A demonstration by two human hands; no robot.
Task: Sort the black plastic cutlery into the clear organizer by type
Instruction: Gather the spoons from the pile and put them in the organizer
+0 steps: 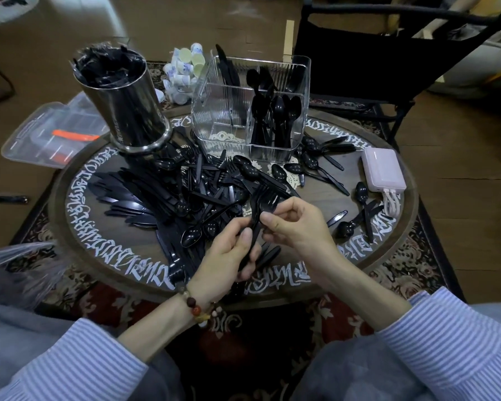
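Both hands meet low over the table's centre, working one small bundle of forks (262, 202). The left hand (229, 256) is curled round the handles, thumb laid along them, so the stack stays squared; the right hand (294, 224) pinches near the necks between thumb and forefinger, probably to line the tines up before the bundle goes in whole (how many forks it holds I cannot tell, since they overlap).

The clear organizer (250, 105) stands at twelve o'clock, within easy reach. Spoons (275, 111) stand upright in its right compartments and dark pieces, seemingly knives, in the back left; the front left compartment looks bare, a likely home for forks.

The unsorted pile (191, 192) spreads from the centre toward nine o'clock, with loose spoons toward three. A steel canister (125, 96) stuffed with black plastic stands at eleven, a pink power bank (383, 169) at two.

The round table (99, 256) is dark wood ringed with white script, set on a patterned rug; a black chair (388, 53) stands beyond.
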